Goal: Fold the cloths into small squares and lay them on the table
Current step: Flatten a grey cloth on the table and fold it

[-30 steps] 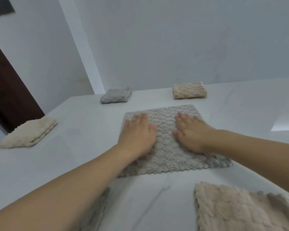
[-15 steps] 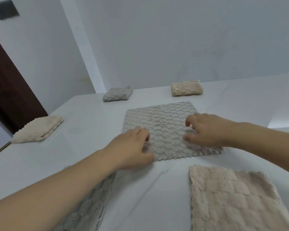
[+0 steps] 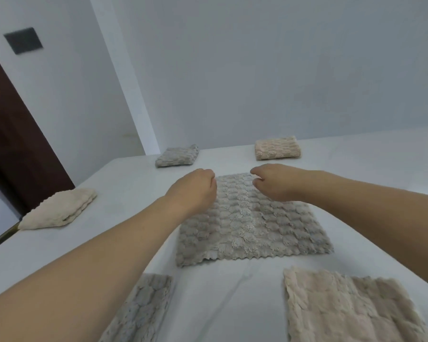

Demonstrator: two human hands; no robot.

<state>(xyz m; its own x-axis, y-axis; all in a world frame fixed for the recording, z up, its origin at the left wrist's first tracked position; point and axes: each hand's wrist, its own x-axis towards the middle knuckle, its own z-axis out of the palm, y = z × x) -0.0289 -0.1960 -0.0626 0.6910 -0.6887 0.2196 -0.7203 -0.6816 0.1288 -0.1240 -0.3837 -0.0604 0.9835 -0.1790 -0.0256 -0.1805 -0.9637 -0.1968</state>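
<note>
Both hands, left hand [image 3: 195, 190] and right hand [image 3: 274, 182], had their fingers curled, pinching the far corners of the grey cloth [image 3: 247, 223] lying on the table [image 3: 356, 174].

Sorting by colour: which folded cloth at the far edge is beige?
The right-hand folded cloth, pinkish beige; the folded cloth left of it is grey.

Head view, looking forward-down, close over table [image 3: 232, 292].
</note>
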